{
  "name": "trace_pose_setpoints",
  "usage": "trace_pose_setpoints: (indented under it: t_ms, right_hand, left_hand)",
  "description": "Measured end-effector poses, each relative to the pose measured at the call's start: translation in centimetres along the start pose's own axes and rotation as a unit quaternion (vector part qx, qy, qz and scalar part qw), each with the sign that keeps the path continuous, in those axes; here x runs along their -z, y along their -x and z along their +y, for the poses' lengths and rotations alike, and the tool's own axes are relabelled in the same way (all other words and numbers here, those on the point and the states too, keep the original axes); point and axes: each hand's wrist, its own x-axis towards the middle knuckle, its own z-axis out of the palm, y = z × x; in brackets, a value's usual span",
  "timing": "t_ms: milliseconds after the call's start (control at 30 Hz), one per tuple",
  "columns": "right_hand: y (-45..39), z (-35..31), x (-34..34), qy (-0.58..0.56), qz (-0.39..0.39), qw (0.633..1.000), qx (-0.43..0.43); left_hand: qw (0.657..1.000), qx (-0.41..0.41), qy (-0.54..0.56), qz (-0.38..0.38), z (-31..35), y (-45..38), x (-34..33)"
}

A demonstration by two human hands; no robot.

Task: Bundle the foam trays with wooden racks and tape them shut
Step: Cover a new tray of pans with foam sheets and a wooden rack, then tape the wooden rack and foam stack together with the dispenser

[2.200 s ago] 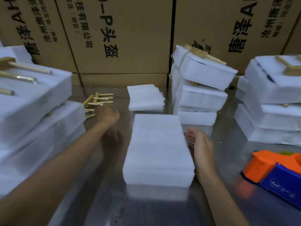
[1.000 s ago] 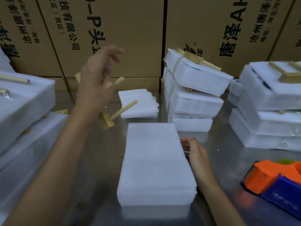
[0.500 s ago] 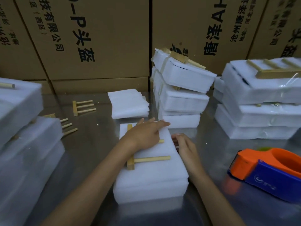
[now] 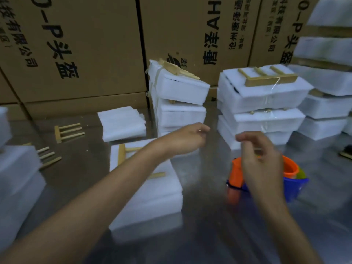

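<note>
Reaching across the shiny metal table [image 4: 200, 235], the left hand [image 4: 187, 139] hovered with its fingers curled together above the gap between stacks, and whether it pinched anything I could not tell; the right hand [image 4: 261, 164] hung above the orange and blue tape dispenser [image 4: 291, 180], hiding much of it, its fingertips seemingly pinched, on what I could not tell. The stack of white foam trays [image 4: 152, 193] lay under the left forearm with a pale wooden rack [image 4: 122, 154] on top, partly covered by that arm; behind stood two piles of taped white foam bundles [image 4: 181, 103] [image 4: 262, 107], a loose wooden rack [image 4: 67, 131], a small pile of white foam sheets [image 4: 122, 122], and brown printed cardboard boxes [image 4: 85, 44].
</note>
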Motion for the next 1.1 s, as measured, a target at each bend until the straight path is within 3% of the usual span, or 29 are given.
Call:
trace_pose_setpoints:
  t_ms: [67,167,267,500,667,800,1000,1100]
  right_hand:
    - [-1.0,1.5,2.3,0.144,0.043,0.989,0.0]
    - [-1.1,4.7,4.2,0.381,-0.005,0.925,-0.012]
    - [-0.3,7.3,4.9,0.462,-0.032,0.886,0.029]
    - [-0.6,8.4,4.8,0.408,0.025,0.908,0.087]
    - [-1.0,8.8,5.6,0.374,0.039,0.92,0.112]
    - [-1.3,9.0,6.6,0.322,0.062,0.941,0.09]
    - [-2.6,7.5,7.7,0.235,0.036,0.969,0.066]
    - [-3.1,6.7,7.1,0.159,0.002,0.987,0.007]
  left_hand:
    - [0.994,0.067,0.066,-0.059,1.7,-1.5,-3.1]
    - [0.961,0.149,0.18,-0.144,2.3,-3.1,-6.6]
    - [0.938,0.154,0.233,-0.204,1.9,-3.5,-8.0]
    - [0.948,0.142,0.243,-0.149,0.7,-1.9,-7.8]
    - [0.975,0.063,0.148,-0.151,0.7,-0.3,-8.0]
    - [0.989,-0.012,0.082,-0.126,1.1,0.9,-9.5]
    - [0.986,-0.065,0.14,-0.061,1.4,2.5,-9.5]
    - [0.984,-0.071,0.162,-0.027,2.0,3.3,-8.4]
